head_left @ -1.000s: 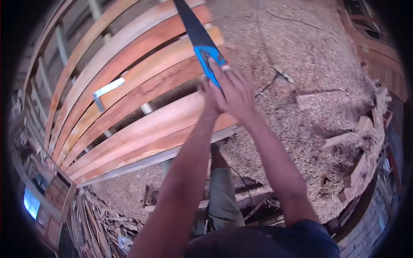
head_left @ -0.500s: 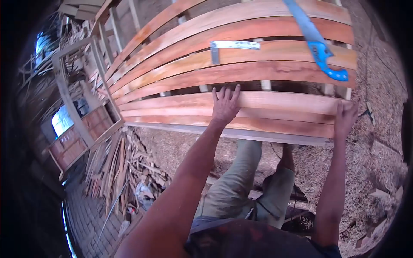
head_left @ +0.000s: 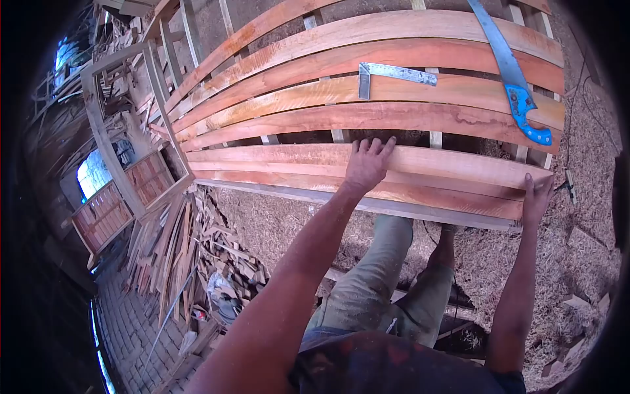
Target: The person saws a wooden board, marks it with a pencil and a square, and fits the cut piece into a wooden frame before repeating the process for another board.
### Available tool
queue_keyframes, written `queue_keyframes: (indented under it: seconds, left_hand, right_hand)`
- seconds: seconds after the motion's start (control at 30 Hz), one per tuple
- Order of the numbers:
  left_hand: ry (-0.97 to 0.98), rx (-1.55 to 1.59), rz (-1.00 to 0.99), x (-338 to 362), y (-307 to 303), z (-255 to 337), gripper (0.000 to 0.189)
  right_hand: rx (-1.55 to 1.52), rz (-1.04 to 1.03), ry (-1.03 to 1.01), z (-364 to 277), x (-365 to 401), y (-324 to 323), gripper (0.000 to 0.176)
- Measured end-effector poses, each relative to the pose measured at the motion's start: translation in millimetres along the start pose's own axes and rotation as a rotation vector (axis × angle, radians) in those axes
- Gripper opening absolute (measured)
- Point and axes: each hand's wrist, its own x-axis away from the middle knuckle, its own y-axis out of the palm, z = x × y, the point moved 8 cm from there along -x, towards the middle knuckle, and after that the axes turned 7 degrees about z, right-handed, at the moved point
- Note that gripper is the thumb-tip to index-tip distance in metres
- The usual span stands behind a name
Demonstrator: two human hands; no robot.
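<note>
While our left hand [head_left: 367,167] grips a plank [head_left: 423,159] and our right hand [head_left: 537,197] holds its three-o'clock end, we seem to steady it — any shift calls for both hands.

No text, label, brand or number can be read. The blue handle [head_left: 523,108] of the saw [head_left: 497,43] shows no legible lettering, and on the metal square [head_left: 401,73], to the left of the saw, the dark marks are too small to make out.
</note>
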Motion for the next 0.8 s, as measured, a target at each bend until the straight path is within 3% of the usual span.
queue_keyframes:
  seconds: [0.1, 0.7, 0.8]
  left_hand:
    - [-0.010, -0.052, -0.027, 0, 5, -2, 0.099]
    - [-0.022, -0.012, -0.035, 2, -2, -13, 0.093]
    - [-0.039, 0.015, 0.016, 2, -4, -21, 0.084]
  right_hand:
    - [-0.009, -0.025, 0.008, 2, 3, -2, 0.098]
    - [-0.004, -0.054, -0.016, -26, -1, -5, 0.097]
    - [-0.031, -0.061, -0.007, -35, 8, -6, 0.095]
